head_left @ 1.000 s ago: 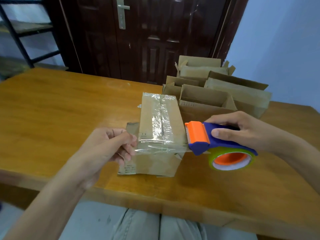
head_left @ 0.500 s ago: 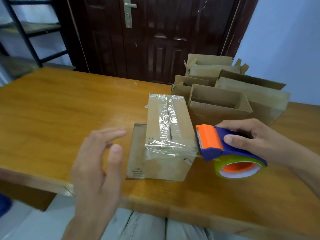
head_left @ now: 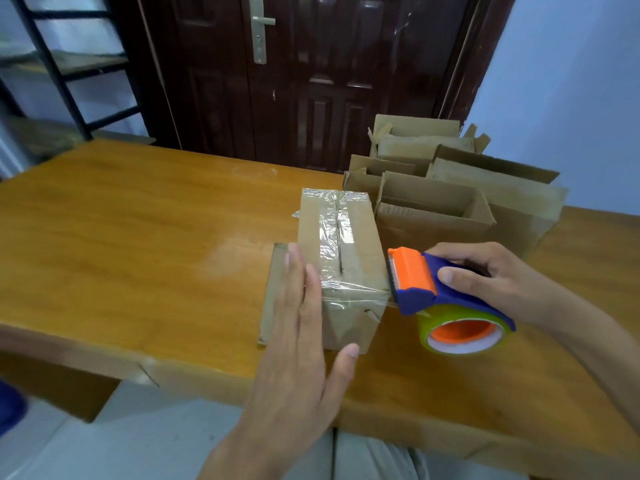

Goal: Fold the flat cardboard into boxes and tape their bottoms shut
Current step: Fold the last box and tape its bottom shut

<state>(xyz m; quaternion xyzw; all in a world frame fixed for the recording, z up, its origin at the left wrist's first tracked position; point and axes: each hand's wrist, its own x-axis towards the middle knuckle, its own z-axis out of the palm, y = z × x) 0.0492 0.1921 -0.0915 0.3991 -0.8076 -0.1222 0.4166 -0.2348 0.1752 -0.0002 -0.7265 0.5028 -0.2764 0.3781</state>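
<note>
A small cardboard box (head_left: 349,261) stands bottom-up near the table's front edge, its seam covered with clear tape and one strip running across its near end. My left hand (head_left: 304,327) lies flat with straight fingers against the box's near left corner, thumb spread toward the front face. My right hand (head_left: 485,275) grips the blue and orange tape dispenser (head_left: 436,292), whose orange cutter sits at the box's right edge. A strand of tape still joins the dispenser to the box. A loose flap (head_left: 273,289) sticks out at the box's left.
Several folded open boxes (head_left: 450,199) stand grouped at the back right of the wooden table (head_left: 138,237). A dark door (head_left: 311,81) is behind the table, and a black metal shelf (head_left: 62,64) stands at the far left. My lap shows below the table's edge.
My left hand let go of the tape end, opened, and came down flat onto the box's left corner. The dispenser stays at the box's right edge.
</note>
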